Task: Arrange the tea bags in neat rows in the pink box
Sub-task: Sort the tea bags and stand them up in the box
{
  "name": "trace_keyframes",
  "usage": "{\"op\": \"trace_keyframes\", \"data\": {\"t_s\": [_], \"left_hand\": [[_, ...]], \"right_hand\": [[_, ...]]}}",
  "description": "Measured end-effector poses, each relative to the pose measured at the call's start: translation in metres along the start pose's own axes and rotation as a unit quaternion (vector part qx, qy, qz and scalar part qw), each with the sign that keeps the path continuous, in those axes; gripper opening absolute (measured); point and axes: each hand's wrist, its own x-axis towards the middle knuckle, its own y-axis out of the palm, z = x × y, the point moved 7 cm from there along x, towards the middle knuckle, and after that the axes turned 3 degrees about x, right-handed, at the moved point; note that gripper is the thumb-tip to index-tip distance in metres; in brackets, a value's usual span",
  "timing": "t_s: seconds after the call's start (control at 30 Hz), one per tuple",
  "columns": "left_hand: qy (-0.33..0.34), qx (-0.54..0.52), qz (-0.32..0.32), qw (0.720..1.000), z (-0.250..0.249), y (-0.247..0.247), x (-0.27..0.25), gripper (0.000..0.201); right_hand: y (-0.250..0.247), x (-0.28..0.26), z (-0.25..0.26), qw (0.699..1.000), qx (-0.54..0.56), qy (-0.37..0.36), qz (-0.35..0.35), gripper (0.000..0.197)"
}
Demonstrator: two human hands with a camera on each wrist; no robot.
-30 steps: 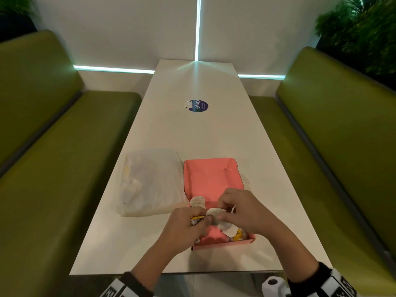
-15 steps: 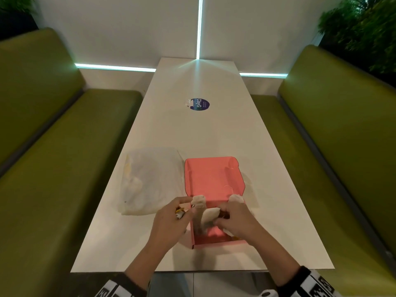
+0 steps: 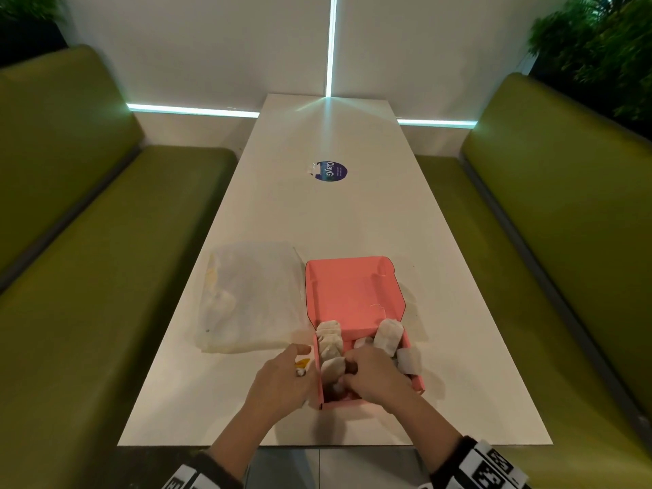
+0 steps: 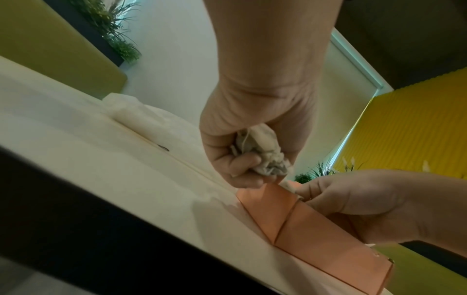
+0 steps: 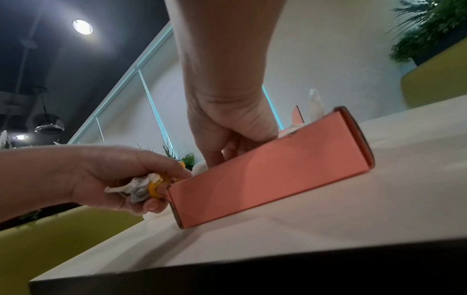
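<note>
The pink box [image 3: 352, 294] lies open near the table's front edge, with its lid flat behind it. Tea bags [image 3: 330, 342] stand in a row along its left wall. More tea bags [image 3: 388, 333] lean at its right wall. My right hand [image 3: 349, 372] reaches down into the box and pinches a tea bag [image 3: 333, 370] at the near end of the left row. The box wall [image 5: 272, 169] hides its fingertips in the right wrist view. My left hand [image 3: 300, 361] sits just outside the left wall, gripping a crumpled bunch of tea bags [image 4: 260, 151] with yellow tags [image 5: 156, 185].
A translucent plastic bag [image 3: 250, 294] lies left of the box. A round blue sticker [image 3: 331, 171] sits mid-table. Green benches [image 3: 106, 259] run along both sides. The table's front edge [image 3: 317, 444] is close below the box.
My right hand has lowered its tea bag into the box's left row. My left hand has moved left, out over the box wall, still holding the bunch.
</note>
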Motion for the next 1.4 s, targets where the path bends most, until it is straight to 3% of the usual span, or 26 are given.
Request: {"op": "trace_keyframes", "data": {"t_s": [0.17,0.27,0.4,0.53,0.67,0.8,0.87,0.9,1.07,1.2,1.23,1.3,1.4], "left_hand": [[-0.003,0.010,0.010,1.000,0.000,0.001,-0.001,0.037],[0.002,0.009,0.017,1.000,0.000,0.003,-0.001,0.039],[0.009,0.018,0.030,0.999,-0.001,0.005,-0.002,0.048],[0.031,0.064,0.060,0.996,-0.009,0.010,-0.005,0.057],[0.040,0.061,0.067,0.995,-0.010,0.015,-0.005,0.063],[0.025,0.025,0.062,0.997,-0.005,0.017,-0.005,0.063],[0.021,0.023,0.058,0.998,-0.004,0.018,-0.004,0.063],[0.020,0.024,0.057,0.998,-0.004,0.019,-0.004,0.063],[0.023,0.034,0.058,0.997,-0.007,0.018,-0.005,0.060],[0.012,0.032,0.057,0.998,-0.005,0.020,-0.003,0.062],[0.008,0.030,0.057,0.998,-0.004,0.020,-0.003,0.063],[-0.006,0.026,0.058,0.998,-0.001,0.021,-0.002,0.065],[-0.018,0.029,0.061,0.998,0.002,0.023,-0.001,0.065]], "right_hand": [[-0.004,-0.003,0.001,0.999,0.019,-0.006,-0.036,0.026],[-0.006,-0.006,0.000,0.999,0.013,0.001,-0.032,0.025],[-0.008,-0.009,-0.003,0.999,-0.007,0.027,-0.031,0.043],[-0.007,-0.014,0.003,0.998,0.049,-0.011,-0.044,0.043],[-0.001,-0.009,0.003,0.999,0.005,-0.010,-0.045,0.046],[0.013,0.000,0.004,0.999,-0.012,0.036,0.000,0.027],[0.013,0.001,0.007,0.999,-0.001,0.035,-0.004,0.005],[0.014,0.001,0.008,1.000,-0.001,0.028,-0.011,0.003],[0.013,-0.001,0.011,0.998,-0.008,0.007,-0.056,0.028],[0.006,-0.006,0.015,0.995,-0.041,-0.020,-0.093,0.010],[0.006,-0.008,0.014,0.995,-0.044,-0.023,-0.092,0.017],[0.009,-0.008,0.013,0.996,-0.047,-0.026,-0.072,0.027],[0.010,-0.012,0.017,0.996,-0.073,-0.046,-0.038,0.010]]}}
